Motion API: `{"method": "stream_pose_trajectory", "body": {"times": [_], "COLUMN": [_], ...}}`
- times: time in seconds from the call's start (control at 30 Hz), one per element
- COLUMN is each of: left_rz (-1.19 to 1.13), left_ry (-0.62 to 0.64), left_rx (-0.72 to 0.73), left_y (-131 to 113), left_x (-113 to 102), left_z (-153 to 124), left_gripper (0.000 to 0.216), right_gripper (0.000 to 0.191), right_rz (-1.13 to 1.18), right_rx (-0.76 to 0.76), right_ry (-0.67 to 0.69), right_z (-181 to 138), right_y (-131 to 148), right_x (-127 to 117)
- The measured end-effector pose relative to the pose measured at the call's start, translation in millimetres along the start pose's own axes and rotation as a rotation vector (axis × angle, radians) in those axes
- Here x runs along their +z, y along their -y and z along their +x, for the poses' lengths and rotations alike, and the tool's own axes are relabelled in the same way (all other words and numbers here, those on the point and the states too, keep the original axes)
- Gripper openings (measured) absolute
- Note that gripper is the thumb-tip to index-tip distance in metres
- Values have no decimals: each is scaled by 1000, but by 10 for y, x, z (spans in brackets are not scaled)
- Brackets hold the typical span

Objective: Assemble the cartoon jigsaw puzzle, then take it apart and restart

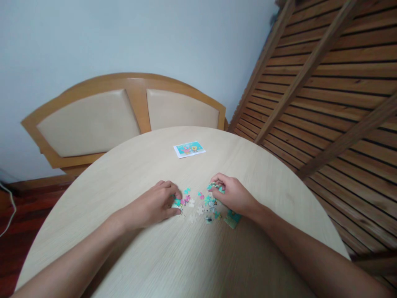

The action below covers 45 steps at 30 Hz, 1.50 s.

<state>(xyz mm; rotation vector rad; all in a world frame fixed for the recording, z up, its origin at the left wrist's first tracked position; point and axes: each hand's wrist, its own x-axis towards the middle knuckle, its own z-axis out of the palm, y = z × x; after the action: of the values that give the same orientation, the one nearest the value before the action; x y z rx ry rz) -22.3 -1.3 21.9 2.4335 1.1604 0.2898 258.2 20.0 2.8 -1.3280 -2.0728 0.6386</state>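
Observation:
Several small jigsaw pieces, teal, pink and white, lie scattered on the round pale wooden table between my hands. My left hand rests on the table with its fingers curled, pinching a teal piece at the left edge of the heap. My right hand is closed in a pinch on a teal puzzle piece just above the heap's right side. A joined teal patch of pieces lies under my right wrist.
A small picture card with cartoon figures lies farther back on the table. Behind the table leans a wooden headboard with beige padded panels. A slatted wooden frame stands at the right. The floor at left is dark red.

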Motion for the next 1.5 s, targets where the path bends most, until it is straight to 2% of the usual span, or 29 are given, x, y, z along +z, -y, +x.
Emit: {"method": "stream_pose_trajectory", "body": {"times": [0.13, 0.37, 0.57, 0.73, 0.9, 0.97, 1.07, 1.13, 1.33, 1.5], "left_rz": [13, 11, 23, 29, -55, -85, -92, -84, -66, -26], "left_ry": [-6, 29, -12, -94, -146, -163, -186, -197, -207, -217], "left_rx": [2, 6, 54, -70, -175, -161, -135, -123, -107, -50], "left_y": [38, -7, -128, -171, -120, -92, -59, -42, -16, -62], "left_x": [-8, 8, -28, -39, -17, -3, 13, 22, 64, 61], "left_z": [-33, -8, 18, 27, 44, 51, 59, 61, 62, 41], "left_gripper": [40, 21, 14, 25, 31, 31, 29, 30, 42, 36], "right_gripper": [18, 20, 23, 23, 27, 22, 46, 54, 30, 36], "right_rz": [-58, -171, -290, -306, -247, -268, -316, -319, -284, -298], "right_rx": [-29, -183, -115, -128, -180, -218, -211, -200, -246, -234], "right_ry": [43, 33, 27, 39, -12, 48, 235, 311, 299, 259], "right_z": [4, 32, 55, 71, 49, 14, -48, -75, -53, -41], "right_y": [-2, -71, -114, -133, -128, -87, 3, 49, 7, -48], "right_x": [-30, -27, -9, -22, -79, -119, -173, -193, -193, -212]}}
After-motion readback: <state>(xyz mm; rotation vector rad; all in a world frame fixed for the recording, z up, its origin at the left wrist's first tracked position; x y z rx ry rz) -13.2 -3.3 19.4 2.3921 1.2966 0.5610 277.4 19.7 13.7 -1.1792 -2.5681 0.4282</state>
